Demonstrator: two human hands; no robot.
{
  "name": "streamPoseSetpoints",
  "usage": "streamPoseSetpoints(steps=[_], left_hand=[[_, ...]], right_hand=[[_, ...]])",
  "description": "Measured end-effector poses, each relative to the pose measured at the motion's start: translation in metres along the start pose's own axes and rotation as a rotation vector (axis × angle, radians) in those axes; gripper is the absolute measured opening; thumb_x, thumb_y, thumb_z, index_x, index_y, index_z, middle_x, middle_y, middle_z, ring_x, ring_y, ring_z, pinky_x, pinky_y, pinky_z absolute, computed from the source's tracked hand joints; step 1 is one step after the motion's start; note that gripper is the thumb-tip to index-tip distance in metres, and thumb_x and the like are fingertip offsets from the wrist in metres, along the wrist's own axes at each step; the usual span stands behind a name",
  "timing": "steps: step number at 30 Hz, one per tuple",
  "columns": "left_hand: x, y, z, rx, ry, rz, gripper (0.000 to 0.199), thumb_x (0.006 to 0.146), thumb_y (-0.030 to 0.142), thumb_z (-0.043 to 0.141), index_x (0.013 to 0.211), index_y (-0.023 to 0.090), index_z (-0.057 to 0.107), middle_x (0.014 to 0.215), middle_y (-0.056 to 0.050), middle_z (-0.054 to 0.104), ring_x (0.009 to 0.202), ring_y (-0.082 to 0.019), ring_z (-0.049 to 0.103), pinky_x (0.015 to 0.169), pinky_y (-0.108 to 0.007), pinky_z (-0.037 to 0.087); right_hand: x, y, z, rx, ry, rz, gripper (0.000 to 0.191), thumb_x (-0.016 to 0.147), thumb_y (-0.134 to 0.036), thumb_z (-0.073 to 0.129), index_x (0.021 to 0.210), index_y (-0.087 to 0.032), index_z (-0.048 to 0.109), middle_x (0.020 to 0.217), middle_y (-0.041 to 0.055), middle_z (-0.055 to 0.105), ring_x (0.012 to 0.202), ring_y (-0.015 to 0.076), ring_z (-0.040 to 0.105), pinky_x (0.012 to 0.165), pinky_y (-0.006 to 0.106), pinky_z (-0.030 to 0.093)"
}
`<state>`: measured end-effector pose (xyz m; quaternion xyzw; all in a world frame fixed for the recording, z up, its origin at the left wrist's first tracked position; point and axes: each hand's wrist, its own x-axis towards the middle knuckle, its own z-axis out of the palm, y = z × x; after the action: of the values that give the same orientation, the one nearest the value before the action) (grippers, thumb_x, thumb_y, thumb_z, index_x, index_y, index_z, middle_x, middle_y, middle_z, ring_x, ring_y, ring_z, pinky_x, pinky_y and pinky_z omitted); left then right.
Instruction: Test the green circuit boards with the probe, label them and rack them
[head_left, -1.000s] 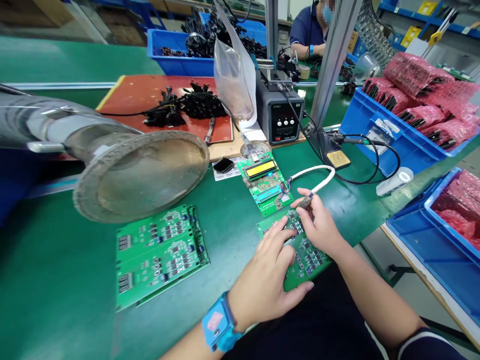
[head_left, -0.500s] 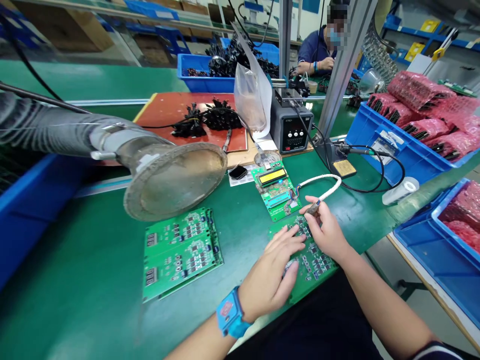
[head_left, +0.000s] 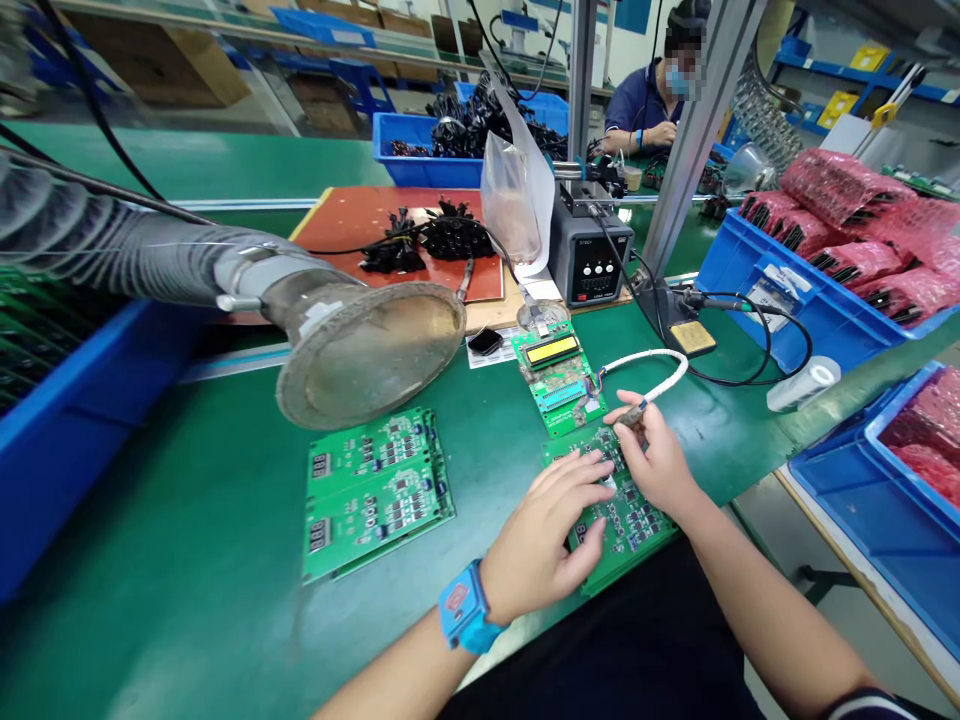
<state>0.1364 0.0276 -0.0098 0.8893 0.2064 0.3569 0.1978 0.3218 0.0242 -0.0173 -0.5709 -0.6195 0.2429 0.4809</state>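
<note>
My right hand [head_left: 660, 465] pinches a brownish probe [head_left: 631, 414] on the end of a white-sleeved cable [head_left: 664, 383]. The probe is over the upper part of a green circuit board [head_left: 637, 530], which lies on top of a stack at the table's front edge. Across the left side of this board rests my left hand [head_left: 551, 530], its fingers spread and holding nothing. The cable runs to a small green board with a yellow display [head_left: 553, 349], just beyond the stack. Part of the worked board is hidden under my hands.
A second stack of circuit boards [head_left: 375, 495] lies left, below a fume-extractor hood [head_left: 371, 350]. Behind are a soldering station [head_left: 596, 262], an iron stand with sponge [head_left: 691, 337] and black cable bundles [head_left: 454, 230]. Blue bins [head_left: 806, 295] with pink-wrapped boards stand right. A co-worker [head_left: 641, 100] sits beyond.
The view has shifted slightly, so the table things sit a little further right. My left thumb has lifted or spread, showing more of the board's left side. The right hand keeps its pinch.
</note>
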Motion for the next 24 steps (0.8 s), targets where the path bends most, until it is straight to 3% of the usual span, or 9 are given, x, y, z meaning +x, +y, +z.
streamPoseSetpoints(steps=[4,7,11,17,24], left_hand=[[-0.001,0.000,0.000,-0.019,-0.004,0.001,0.028,0.085,0.012,0.052,0.111,0.021,0.053,0.122,-0.011,0.065,0.120,-0.024,0.057,0.103,-0.049,0.045],[-0.003,-0.002,-0.002,-0.041,0.046,-0.008,0.029,0.086,0.016,0.054,0.115,0.021,0.051,0.125,-0.013,0.062,0.124,-0.026,0.053,0.101,-0.048,0.047],[-0.004,-0.010,-0.005,0.057,0.136,-0.150,0.034,0.088,0.019,0.054,0.121,0.021,0.048,0.131,-0.014,0.055,0.132,-0.031,0.044,0.104,-0.055,0.042],[-0.006,-0.024,0.004,0.101,-0.003,-0.337,0.065,0.088,0.039,0.058,0.142,0.017,0.029,0.140,-0.019,0.044,0.133,-0.036,0.040,0.105,-0.058,0.040],[-0.006,-0.025,0.005,0.020,-0.024,-0.386,0.066,0.087,0.040,0.058,0.144,0.021,0.028,0.132,-0.015,0.047,0.123,-0.031,0.050,0.102,-0.052,0.044]], right_hand=[[0.001,0.000,0.000,-0.003,0.003,0.008,0.035,0.092,-0.021,0.045,0.126,-0.017,0.045,0.104,0.0086,0.067,0.074,0.0152,0.061,0.071,0.031,0.051],[-0.002,-0.005,-0.008,0.071,0.037,0.009,0.041,0.092,-0.023,0.047,0.132,-0.019,0.042,0.107,0.0095,0.068,0.082,0.0167,0.063,0.076,0.033,0.052],[-0.021,-0.018,-0.026,0.187,0.080,0.087,0.044,0.092,-0.025,0.049,0.135,-0.020,0.040,0.108,0.0100,0.068,0.093,0.0184,0.064,0.079,0.034,0.054],[-0.050,-0.020,-0.032,0.221,-0.014,0.214,0.034,0.093,-0.025,0.049,0.126,-0.021,0.045,0.101,0.0082,0.069,0.091,0.0175,0.065,0.079,0.033,0.055],[-0.054,-0.016,-0.031,0.179,-0.069,0.175,0.034,0.094,-0.023,0.047,0.129,-0.023,0.045,0.107,0.0077,0.067,0.099,0.0172,0.064,0.089,0.033,0.053]])
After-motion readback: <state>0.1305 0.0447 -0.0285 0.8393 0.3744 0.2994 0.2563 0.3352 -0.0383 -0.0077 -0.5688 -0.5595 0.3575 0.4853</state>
